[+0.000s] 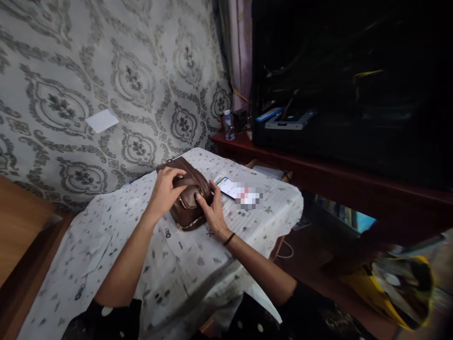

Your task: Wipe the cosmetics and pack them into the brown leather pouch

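Note:
A brown leather handbag (191,218) with gold-coloured zips and a front pocket lies on a cloth with small printed motifs (198,264). Over its left part is my left hand (165,191), fingers curved and thumb apart from them, close to a zip; nothing shows between them. My right hand (215,212) grips the bag's right side, thumb on the front pocket and fingers along the far edge. A dark band circles my right wrist. Just right of the bag lies a phone (228,188) with a lit screen, partly blurred out.
A clear bottle (229,126) stands on a dark red wooden stand (233,147), beside a large black screen (347,94). Below right is a yellow-rimmed bag (426,283). Patterned wallpaper (134,80) with a white paper (102,121) rises behind. Brown wood (21,222) edges the left.

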Available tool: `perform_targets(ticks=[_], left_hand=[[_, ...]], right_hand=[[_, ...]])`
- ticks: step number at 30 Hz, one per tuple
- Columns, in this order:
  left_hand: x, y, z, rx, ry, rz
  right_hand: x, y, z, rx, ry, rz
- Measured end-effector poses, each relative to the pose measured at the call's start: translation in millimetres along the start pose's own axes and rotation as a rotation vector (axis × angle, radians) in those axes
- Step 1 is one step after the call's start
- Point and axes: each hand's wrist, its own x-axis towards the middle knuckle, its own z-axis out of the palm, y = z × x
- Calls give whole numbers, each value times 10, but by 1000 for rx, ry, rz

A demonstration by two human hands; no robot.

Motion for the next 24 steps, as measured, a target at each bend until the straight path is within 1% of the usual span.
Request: perform_targets(ticks=[3,5,7,10,16,20,24], left_hand=[[-69,-60,-167,65,-8,-66],[-128,-77,-213,75,-36,-102],[-181,-77,-212,74,-46,-115],[-225,-73,-180,92,-28,-123],[-211,-152,-167,137,-19,-139],[-196,-232,-147,37,-20,-186],[-227,-238,-123,-44,-24,-200]], right_hand=[[-24,24,33,-99,-5,-69],[-29,46,59,-150,3,-100],[-26,67,79,-174,16,-112],[-19,84,91,-196,30,-129],[-18,64,83,-205,11,-124],[-19,41,78,-205,1,-120],[-18,47,85,-210,10,-128]])
